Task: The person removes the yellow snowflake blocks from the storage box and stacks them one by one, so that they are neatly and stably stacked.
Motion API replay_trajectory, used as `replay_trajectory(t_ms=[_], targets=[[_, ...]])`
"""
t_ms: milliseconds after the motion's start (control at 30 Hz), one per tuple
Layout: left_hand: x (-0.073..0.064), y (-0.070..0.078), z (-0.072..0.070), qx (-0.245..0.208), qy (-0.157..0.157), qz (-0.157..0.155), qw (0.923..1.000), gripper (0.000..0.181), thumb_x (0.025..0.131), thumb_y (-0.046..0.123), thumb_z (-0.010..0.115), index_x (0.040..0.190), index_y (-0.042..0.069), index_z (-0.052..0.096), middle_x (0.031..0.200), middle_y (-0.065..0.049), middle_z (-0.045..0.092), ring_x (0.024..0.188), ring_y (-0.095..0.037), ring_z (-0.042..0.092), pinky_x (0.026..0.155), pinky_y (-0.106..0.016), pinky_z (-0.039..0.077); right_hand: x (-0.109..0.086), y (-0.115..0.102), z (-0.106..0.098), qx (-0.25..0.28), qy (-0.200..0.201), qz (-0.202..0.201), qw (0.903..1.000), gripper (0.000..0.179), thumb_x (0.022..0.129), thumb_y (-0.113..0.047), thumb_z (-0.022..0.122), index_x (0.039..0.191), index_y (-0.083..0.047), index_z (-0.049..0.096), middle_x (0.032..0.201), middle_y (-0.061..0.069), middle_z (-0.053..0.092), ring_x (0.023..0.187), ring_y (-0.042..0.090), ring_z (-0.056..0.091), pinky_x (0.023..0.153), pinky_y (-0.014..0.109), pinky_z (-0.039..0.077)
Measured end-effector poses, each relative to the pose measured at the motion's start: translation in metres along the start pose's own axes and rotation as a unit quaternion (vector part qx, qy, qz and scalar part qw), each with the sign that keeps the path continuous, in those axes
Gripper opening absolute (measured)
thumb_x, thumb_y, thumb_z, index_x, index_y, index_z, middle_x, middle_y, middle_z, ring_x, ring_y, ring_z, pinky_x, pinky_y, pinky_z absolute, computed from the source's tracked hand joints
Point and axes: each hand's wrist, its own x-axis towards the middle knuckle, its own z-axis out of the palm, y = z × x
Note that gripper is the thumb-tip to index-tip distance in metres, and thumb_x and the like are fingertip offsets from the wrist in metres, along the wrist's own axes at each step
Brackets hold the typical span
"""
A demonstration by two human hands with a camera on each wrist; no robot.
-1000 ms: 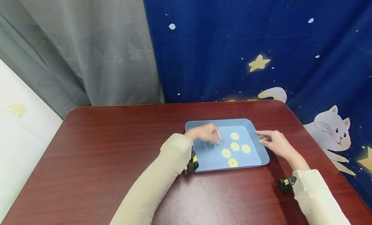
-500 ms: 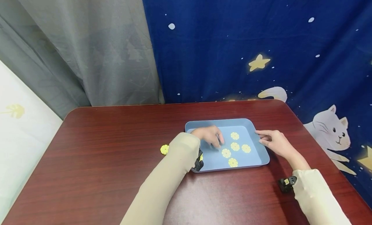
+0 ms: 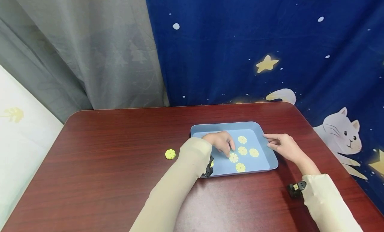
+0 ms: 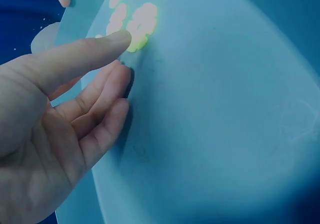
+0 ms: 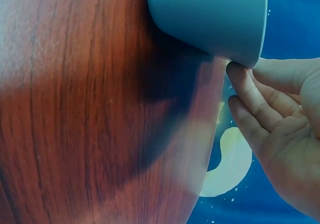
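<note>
A light blue tray (image 3: 259, 164) lies on the table, with several yellow slotted building discs (image 3: 240, 167) flat on its floor. My left hand (image 3: 221, 141) reaches down into the tray, fingers loosely bent. Its thumb tip overlaps the edge of the nearest disc (image 4: 142, 24) in the left wrist view, while the other fingers are apart from the thumb with nothing between them. My right hand (image 3: 284, 146) pinches the tray's right rim, the thumb on one side and fingertips (image 5: 236, 72) under the other.
One more yellow disc (image 3: 170, 154) lies on the dark red wooden table (image 3: 114, 165), left of the tray. Grey and blue curtains (image 3: 210, 52) hang behind the table's far edge.
My left hand has moved right and slightly toward me across the tray, up to the nearest disc. The disc on the table has come out from behind the sleeve. My right hand stays put.
</note>
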Motion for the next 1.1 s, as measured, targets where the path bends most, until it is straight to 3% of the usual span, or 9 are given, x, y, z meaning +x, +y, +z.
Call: replay_trajectory(t_ms=[467,1100], targets=[[0.006,0.004,0.004,0.079,-0.006,-0.004,0.9968,0.029,0.07,0.003,0.077,0.095,0.01,0.066,0.092,0.002,0.057,0.08,-0.008,0.051,0.067,-0.019,0.042,0.002,-0.007,-0.001,0.001,-0.001,0.001,1.0,0.039,0.082,0.002,0.062,0.12,0.007,0.055,0.102,0.024,0.063,0.087,0.031,0.062,0.071,0.039,0.051],[0.008,0.005,0.013,0.09,0.028,-0.02,0.9954,0.024,0.068,0.0,0.076,0.086,0.013,0.065,0.098,0.005,0.054,0.083,-0.011,0.046,0.068,-0.023,0.042,0.0,-0.006,0.0,0.003,0.001,0.005,1.0,0.039,0.082,0.002,0.063,0.12,0.006,0.056,0.098,0.022,0.064,0.086,0.03,0.062,0.07,0.036,0.051]])
